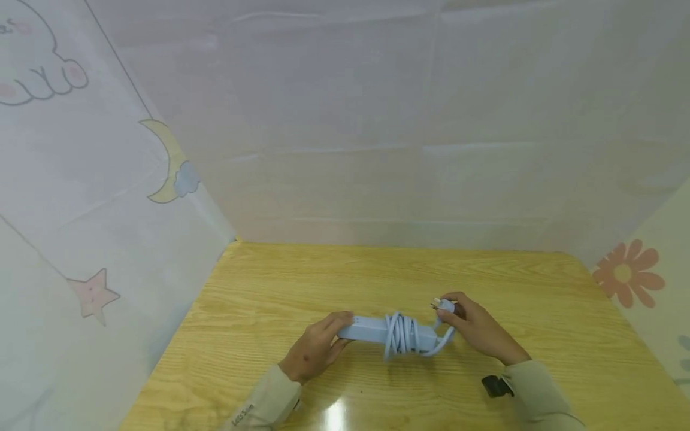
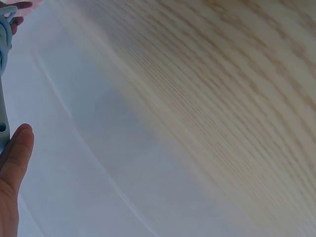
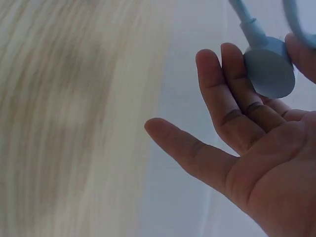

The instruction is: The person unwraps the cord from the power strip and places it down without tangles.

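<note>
A pale blue-white power strip (image 1: 369, 329) is held above the table, with its cord (image 1: 400, 336) wound several times round the body. My left hand (image 1: 318, 347) grips the strip's left end; in the left wrist view only the thumb side (image 2: 15, 168) shows, against the strip's edge. At the other end my right hand (image 1: 480, 326) pinches the plug (image 1: 445, 306), its metal prongs pointing up and left. In the right wrist view the plug's rounded back (image 3: 270, 71) sits between thumb and fingers, while the little finger stretches away from it. A short length of cord loops from plug to strip.
The wooden table (image 1: 269, 281) lies under both hands. A pale cloth wall (image 1: 345, 191) rises along its back edge, and printed cloth panels stand on the left and right. A black object (image 1: 497, 386) is at the right sleeve's cuff.
</note>
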Demonstrator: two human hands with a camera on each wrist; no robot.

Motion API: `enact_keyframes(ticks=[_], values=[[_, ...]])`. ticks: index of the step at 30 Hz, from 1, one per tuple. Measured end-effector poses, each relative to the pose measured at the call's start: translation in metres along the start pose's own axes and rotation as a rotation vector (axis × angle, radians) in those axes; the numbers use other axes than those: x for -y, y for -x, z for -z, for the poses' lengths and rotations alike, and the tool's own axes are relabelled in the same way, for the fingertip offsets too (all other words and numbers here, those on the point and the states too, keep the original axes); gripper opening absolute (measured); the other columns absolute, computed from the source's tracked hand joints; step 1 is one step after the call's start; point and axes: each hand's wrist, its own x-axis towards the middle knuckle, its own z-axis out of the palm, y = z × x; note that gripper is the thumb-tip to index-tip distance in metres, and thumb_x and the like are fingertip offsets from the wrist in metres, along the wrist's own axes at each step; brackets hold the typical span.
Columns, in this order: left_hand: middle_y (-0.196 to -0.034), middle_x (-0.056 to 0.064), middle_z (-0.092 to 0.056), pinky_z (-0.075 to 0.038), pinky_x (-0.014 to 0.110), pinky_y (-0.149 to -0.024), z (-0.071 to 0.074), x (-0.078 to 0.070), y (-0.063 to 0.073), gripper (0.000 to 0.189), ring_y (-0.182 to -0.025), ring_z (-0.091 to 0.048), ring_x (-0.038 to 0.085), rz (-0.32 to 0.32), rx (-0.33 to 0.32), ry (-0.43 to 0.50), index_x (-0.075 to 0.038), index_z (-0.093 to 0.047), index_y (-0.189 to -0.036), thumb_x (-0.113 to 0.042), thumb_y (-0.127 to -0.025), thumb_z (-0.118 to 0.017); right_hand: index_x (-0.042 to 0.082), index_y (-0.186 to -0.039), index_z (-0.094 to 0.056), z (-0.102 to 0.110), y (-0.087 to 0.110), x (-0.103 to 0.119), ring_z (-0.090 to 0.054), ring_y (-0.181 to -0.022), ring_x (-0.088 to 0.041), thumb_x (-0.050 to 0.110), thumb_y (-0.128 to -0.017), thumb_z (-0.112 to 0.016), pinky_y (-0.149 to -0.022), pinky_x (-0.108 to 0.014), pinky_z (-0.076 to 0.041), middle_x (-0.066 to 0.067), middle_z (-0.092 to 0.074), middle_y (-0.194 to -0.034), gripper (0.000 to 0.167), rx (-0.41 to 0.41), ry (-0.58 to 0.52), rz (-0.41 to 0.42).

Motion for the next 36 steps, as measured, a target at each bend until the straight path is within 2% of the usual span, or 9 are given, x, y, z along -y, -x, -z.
enact_keyframes(ticks=[4,7,10,13,19,21,25,30,36], values=[[-0.118,0.019,-0.063,-0.049,0.023,-0.093,0.001,0.0,-0.002,0.054,-0.104,-0.069,0.032,0.008,-0.008,0.013,0.004,-0.053,-0.121,0.007,-0.074,-0.08,-0.005,-0.132,-0.047,0.001,0.005,-0.007,-0.062,-0.114,-0.037,0.028,-0.105,-0.053,-0.093,-0.056,-0.049,-0.017,-0.067,-0.117,0.042,0.024,-0.069,-0.009],[-0.118,0.02,-0.062,-0.049,0.023,-0.093,0.0,0.001,-0.005,0.053,-0.104,-0.069,0.033,0.009,-0.019,0.025,0.005,-0.052,-0.122,0.007,-0.076,-0.079,-0.003,-0.131,-0.049,-0.002,0.007,-0.012,-0.055,-0.123,-0.044,0.03,-0.105,-0.054,-0.096,-0.058,-0.047,-0.02,-0.062,-0.126,0.042,0.04,-0.1,-0.026],[-0.118,0.021,-0.062,-0.05,0.023,-0.092,-0.001,0.002,-0.008,0.053,-0.104,-0.069,0.033,0.009,-0.033,0.038,0.007,-0.052,-0.123,0.008,-0.077,-0.078,0.0,-0.128,-0.052,-0.006,0.01,-0.017,-0.054,-0.124,-0.042,0.031,-0.103,-0.057,-0.097,-0.055,-0.048,-0.017,-0.062,-0.128,0.04,0.051,-0.133,-0.049],[-0.116,0.022,-0.062,-0.05,0.023,-0.092,-0.001,0.004,-0.009,0.051,-0.103,-0.069,0.034,0.023,-0.053,0.048,0.009,-0.052,-0.122,0.009,-0.078,-0.078,-0.001,-0.13,-0.053,-0.01,0.012,-0.021,-0.06,-0.117,-0.035,0.029,-0.102,-0.059,-0.094,-0.05,-0.051,-0.014,-0.064,-0.124,0.041,0.088,-0.162,-0.053],[-0.113,0.019,-0.064,-0.05,0.023,-0.092,-0.004,0.006,-0.01,0.049,-0.101,-0.07,0.031,0.06,-0.092,0.035,0.008,-0.054,-0.122,0.006,-0.08,-0.078,-0.007,-0.132,-0.051,-0.02,0.014,-0.023,-0.064,-0.096,-0.027,0.03,-0.103,-0.057,-0.075,-0.042,-0.055,-0.012,-0.067,-0.112,0.048,0.195,-0.182,-0.112],[-0.113,0.019,-0.064,-0.051,0.023,-0.092,-0.005,0.007,-0.01,0.048,-0.102,-0.07,0.031,0.062,-0.097,0.037,0.008,-0.053,-0.122,0.005,-0.081,-0.077,-0.007,-0.131,-0.054,-0.024,0.014,-0.023,-0.064,-0.099,-0.028,0.031,-0.104,-0.056,-0.077,-0.043,-0.054,-0.013,-0.067,-0.114,0.046,0.211,-0.16,-0.11],[-0.114,0.019,-0.063,-0.05,0.023,-0.092,-0.007,0.008,-0.01,0.047,-0.102,-0.069,0.031,0.062,-0.1,0.048,0.009,-0.053,-0.122,0.006,-0.081,-0.077,-0.005,-0.126,-0.059,-0.034,0.014,-0.023,-0.063,-0.099,-0.027,0.033,-0.104,-0.055,-0.077,-0.041,-0.054,-0.011,-0.066,-0.114,0.044,0.227,-0.104,-0.107],[-0.115,0.019,-0.063,-0.05,0.023,-0.093,-0.007,0.008,-0.014,0.044,-0.102,-0.069,0.031,0.046,-0.11,0.046,0.008,-0.053,-0.122,0.004,-0.085,-0.075,-0.002,-0.115,-0.064,-0.043,0.013,-0.017,-0.059,-0.082,-0.018,0.035,-0.103,-0.056,-0.067,-0.03,-0.05,-0.004,-0.064,-0.096,0.039,0.218,-0.023,-0.105],[-0.115,0.02,-0.063,-0.049,0.023,-0.093,-0.007,0.007,-0.018,0.042,-0.104,-0.069,0.031,0.037,-0.115,0.053,0.009,-0.053,-0.121,0.003,-0.085,-0.074,0.0,-0.112,-0.066,-0.05,0.013,-0.014,-0.059,-0.085,-0.017,0.033,-0.102,-0.057,-0.073,-0.037,-0.05,-0.001,-0.065,-0.093,0.036,0.222,0.053,-0.06]])
